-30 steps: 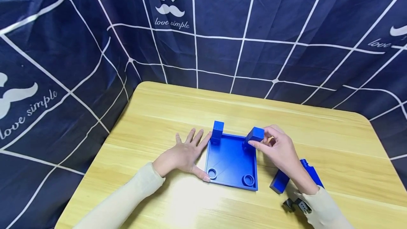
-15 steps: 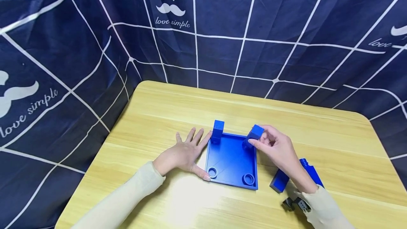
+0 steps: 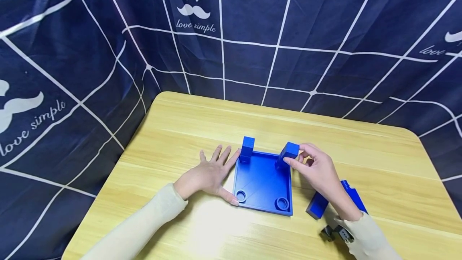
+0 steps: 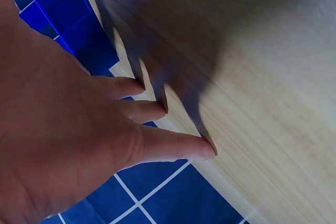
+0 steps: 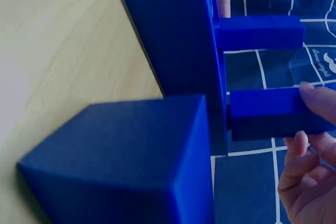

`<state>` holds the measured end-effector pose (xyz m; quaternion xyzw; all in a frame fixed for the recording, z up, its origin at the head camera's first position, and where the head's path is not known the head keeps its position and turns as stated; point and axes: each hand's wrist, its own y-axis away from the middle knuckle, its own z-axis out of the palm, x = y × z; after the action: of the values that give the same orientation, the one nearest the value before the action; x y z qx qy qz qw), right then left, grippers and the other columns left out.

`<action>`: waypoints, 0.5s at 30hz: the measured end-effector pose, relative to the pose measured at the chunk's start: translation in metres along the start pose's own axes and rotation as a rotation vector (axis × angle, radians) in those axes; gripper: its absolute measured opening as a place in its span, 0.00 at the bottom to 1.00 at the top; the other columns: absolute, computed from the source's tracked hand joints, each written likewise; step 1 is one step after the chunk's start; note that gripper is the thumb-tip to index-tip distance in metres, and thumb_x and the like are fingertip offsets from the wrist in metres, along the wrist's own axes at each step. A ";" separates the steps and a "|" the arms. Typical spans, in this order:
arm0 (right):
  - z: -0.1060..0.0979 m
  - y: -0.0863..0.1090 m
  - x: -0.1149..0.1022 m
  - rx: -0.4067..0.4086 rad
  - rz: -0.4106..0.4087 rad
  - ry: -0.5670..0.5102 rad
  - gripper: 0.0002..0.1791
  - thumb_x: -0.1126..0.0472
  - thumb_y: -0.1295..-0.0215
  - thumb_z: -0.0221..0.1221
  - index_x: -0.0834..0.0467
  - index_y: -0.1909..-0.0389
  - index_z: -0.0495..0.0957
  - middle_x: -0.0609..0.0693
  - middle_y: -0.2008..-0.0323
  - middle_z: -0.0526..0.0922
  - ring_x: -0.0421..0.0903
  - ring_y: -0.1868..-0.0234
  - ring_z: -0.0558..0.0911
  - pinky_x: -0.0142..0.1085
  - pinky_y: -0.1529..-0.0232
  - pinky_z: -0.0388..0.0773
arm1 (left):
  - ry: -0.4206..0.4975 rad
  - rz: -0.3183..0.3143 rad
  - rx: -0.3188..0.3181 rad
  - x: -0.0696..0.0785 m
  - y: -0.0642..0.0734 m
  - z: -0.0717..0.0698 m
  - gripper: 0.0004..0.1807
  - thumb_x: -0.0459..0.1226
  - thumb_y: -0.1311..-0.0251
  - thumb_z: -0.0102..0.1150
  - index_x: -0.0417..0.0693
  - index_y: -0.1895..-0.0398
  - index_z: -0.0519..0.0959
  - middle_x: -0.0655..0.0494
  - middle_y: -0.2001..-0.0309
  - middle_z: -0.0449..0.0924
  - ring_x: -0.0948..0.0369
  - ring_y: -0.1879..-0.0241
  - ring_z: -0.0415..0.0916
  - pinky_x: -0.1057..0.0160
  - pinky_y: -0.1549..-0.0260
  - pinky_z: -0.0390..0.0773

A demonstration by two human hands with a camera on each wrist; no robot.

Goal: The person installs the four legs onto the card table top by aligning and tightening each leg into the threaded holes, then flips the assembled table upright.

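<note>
On the table lies a blue square board (image 3: 262, 185) with a raised rim and round sockets at its two near corners. A blue square leg (image 3: 247, 147) stands upright at its far left corner. My right hand (image 3: 317, 167) pinches a second blue leg (image 3: 288, 153) between thumb and fingers at the far right corner; in the right wrist view this leg (image 5: 268, 114) meets the board, though its joint is mostly hidden. With fingers spread, my left hand (image 3: 211, 175) lies along the board's left edge, its thumb at the near left corner.
Two more blue legs (image 3: 317, 206) lie on the wooden table (image 3: 202, 123) right of the board, partly under my right forearm. One has a round threaded-looking end (image 3: 345, 184). A black device (image 3: 337, 232) sits at my right cuff. Dark blue gridded cloth (image 3: 252, 63) hangs behind the table.
The leg in my right hand has turned about its upright axis and my right fingers have shifted on it. The board and my left hand have stayed in place.
</note>
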<state>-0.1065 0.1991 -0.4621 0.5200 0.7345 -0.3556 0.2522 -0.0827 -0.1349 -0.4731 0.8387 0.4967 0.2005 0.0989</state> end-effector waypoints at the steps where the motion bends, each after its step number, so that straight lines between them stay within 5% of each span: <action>1: 0.000 0.000 0.000 -0.004 0.003 0.001 0.12 0.58 0.32 0.78 0.53 0.53 0.87 0.48 0.68 0.80 0.45 0.70 0.77 0.31 0.72 0.73 | 0.001 -0.001 -0.001 0.000 0.000 0.000 0.85 0.82 0.57 0.69 0.58 0.09 0.28 0.40 0.11 0.33 0.36 0.14 0.31 0.11 0.35 0.43; 6: 0.002 0.000 -0.002 -0.006 0.000 0.003 0.11 0.57 0.31 0.77 0.52 0.54 0.87 0.49 0.67 0.79 0.45 0.69 0.77 0.31 0.71 0.72 | 0.007 0.000 -0.002 -0.001 0.000 0.000 0.85 0.82 0.57 0.69 0.59 0.09 0.27 0.40 0.11 0.33 0.36 0.14 0.30 0.12 0.35 0.42; 15: 0.003 0.000 -0.001 -0.025 -0.027 0.014 0.22 0.59 0.32 0.77 0.51 0.39 0.87 0.49 0.65 0.76 0.44 0.70 0.75 0.31 0.73 0.71 | -0.002 0.003 0.000 -0.001 -0.001 0.001 0.85 0.81 0.56 0.69 0.57 0.09 0.28 0.38 0.11 0.35 0.35 0.15 0.31 0.11 0.35 0.45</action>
<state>-0.1059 0.1962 -0.4633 0.5094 0.7475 -0.3461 0.2489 -0.0832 -0.1357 -0.4751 0.8395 0.4955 0.1996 0.0992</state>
